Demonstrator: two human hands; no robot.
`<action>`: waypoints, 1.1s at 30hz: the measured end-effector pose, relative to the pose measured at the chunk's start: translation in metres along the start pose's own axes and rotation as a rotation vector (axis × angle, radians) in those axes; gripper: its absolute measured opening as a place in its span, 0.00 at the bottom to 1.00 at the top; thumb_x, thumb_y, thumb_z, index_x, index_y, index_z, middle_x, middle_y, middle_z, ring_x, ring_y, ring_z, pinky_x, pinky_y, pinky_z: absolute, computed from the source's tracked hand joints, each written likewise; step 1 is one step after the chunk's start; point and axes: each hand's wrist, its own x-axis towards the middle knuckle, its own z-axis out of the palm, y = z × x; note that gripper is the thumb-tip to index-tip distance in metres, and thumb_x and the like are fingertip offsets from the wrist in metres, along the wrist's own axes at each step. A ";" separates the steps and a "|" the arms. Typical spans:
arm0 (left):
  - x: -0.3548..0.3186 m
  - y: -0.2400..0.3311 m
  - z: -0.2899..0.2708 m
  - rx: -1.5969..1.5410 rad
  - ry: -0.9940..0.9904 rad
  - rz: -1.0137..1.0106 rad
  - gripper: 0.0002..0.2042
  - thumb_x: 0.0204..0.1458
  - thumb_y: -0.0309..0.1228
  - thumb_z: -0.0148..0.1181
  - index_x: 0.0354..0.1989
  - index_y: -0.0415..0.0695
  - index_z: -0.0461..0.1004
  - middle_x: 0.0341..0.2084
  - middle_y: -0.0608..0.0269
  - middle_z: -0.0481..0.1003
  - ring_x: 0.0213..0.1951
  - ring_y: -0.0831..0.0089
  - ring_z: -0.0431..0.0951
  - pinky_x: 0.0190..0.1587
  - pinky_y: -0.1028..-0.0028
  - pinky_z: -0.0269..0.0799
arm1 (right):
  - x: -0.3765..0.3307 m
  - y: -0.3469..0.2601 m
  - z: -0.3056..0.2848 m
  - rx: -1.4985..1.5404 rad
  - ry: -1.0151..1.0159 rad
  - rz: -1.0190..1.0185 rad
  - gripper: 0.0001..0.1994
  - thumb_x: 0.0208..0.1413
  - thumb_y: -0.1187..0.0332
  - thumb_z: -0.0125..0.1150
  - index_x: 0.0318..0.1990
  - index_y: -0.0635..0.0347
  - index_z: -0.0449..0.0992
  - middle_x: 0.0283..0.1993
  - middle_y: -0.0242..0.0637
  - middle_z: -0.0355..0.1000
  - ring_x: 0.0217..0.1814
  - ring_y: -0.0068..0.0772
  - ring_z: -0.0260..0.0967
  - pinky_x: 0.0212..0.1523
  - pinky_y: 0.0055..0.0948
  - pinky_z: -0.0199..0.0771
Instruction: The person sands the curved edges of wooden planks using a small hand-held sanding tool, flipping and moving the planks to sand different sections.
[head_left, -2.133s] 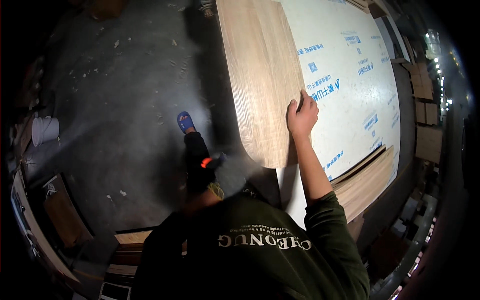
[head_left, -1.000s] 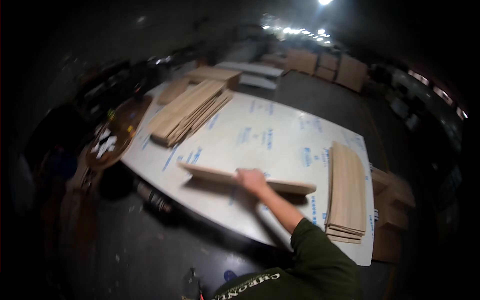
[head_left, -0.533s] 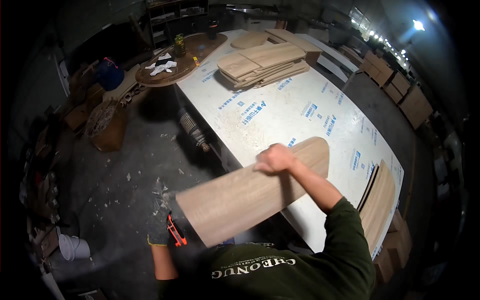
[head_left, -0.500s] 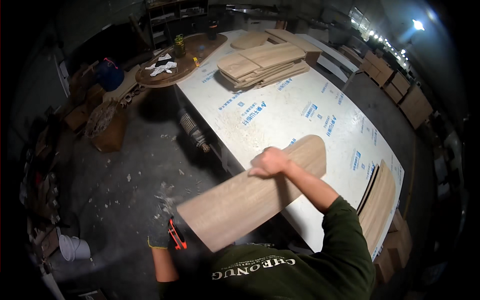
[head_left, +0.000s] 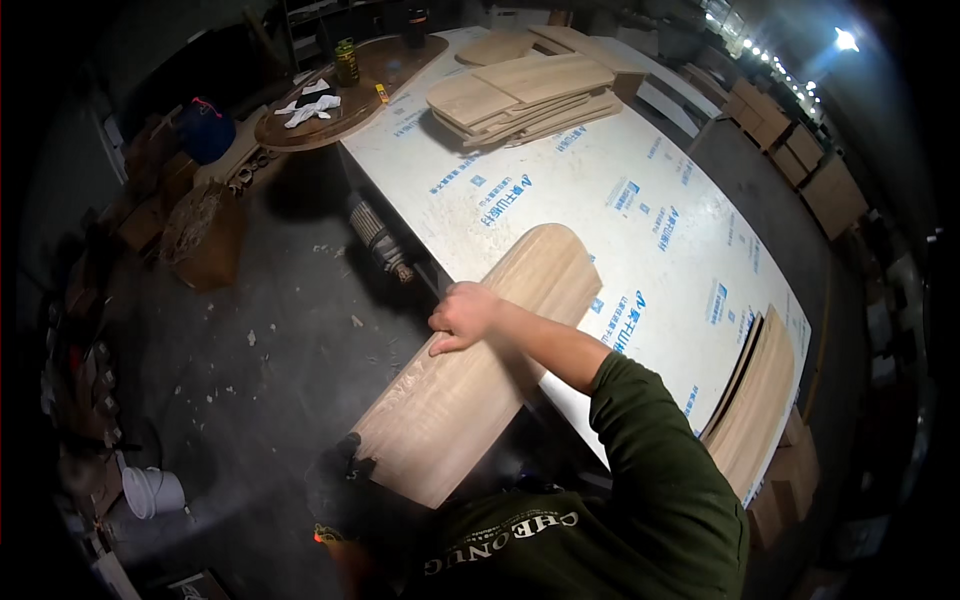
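A long pale wooden board (head_left: 470, 400) with one rounded end slants over the near left edge of the white-topped table (head_left: 640, 270). Its rounded end lies on the table, and the square end sticks out over the floor toward me. My bare right hand (head_left: 465, 314) grips the board's left long edge near the middle, fingers curled over it. At the square end's left corner, my left hand (head_left: 345, 462) in a dark glove closes its fingers over the board. Much of this hand is lost in shadow, and the orange utility knife does not show.
Several similar boards (head_left: 530, 95) are stacked at the table's far end, and more boards (head_left: 750, 400) lie along its right edge. A round brown table (head_left: 300, 130) with white gloves adjoins at the far left. A white bucket (head_left: 152, 494) and scraps are on the floor.
The board has turned steeper and shifted left, carried by my right hand. My left hand has come up to its square end. The orange knife seen in it before is out of sight.
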 end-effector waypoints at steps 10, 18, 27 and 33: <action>0.031 -0.007 -0.013 0.546 -0.241 0.301 0.16 0.43 0.34 0.68 0.37 0.38 0.78 0.33 0.50 0.78 0.33 0.59 0.78 0.38 0.63 0.72 | -0.035 -0.007 0.013 0.008 0.095 -0.036 0.28 0.51 0.38 0.54 0.17 0.54 0.70 0.18 0.37 0.70 0.23 0.47 0.69 0.29 0.40 0.68; 0.075 -0.050 0.033 0.168 -0.462 -0.350 0.17 0.47 0.42 0.67 0.32 0.38 0.76 0.17 0.64 0.68 0.17 0.76 0.68 0.20 0.70 0.65 | -0.094 -0.054 0.030 0.011 0.540 0.539 0.14 0.50 0.56 0.63 0.39 0.52 0.77 0.44 0.37 0.72 0.54 0.39 0.67 0.58 0.42 0.60; 0.080 -0.145 0.069 -0.248 -0.366 -0.583 0.14 0.51 0.43 0.65 0.31 0.45 0.74 0.17 0.67 0.71 0.14 0.76 0.70 0.17 0.74 0.69 | -0.241 -0.228 0.091 0.723 0.378 1.267 0.11 0.59 0.62 0.58 0.38 0.59 0.80 0.33 0.36 0.78 0.34 0.29 0.75 0.40 0.25 0.72; 0.046 -0.110 0.149 -0.356 -0.580 -0.615 0.15 0.55 0.43 0.62 0.34 0.41 0.75 0.23 0.62 0.77 0.22 0.73 0.76 0.24 0.72 0.72 | -0.258 -0.241 0.112 1.192 0.133 1.267 0.18 0.64 0.54 0.51 0.40 0.62 0.80 0.39 0.33 0.77 0.42 0.22 0.71 0.46 0.25 0.69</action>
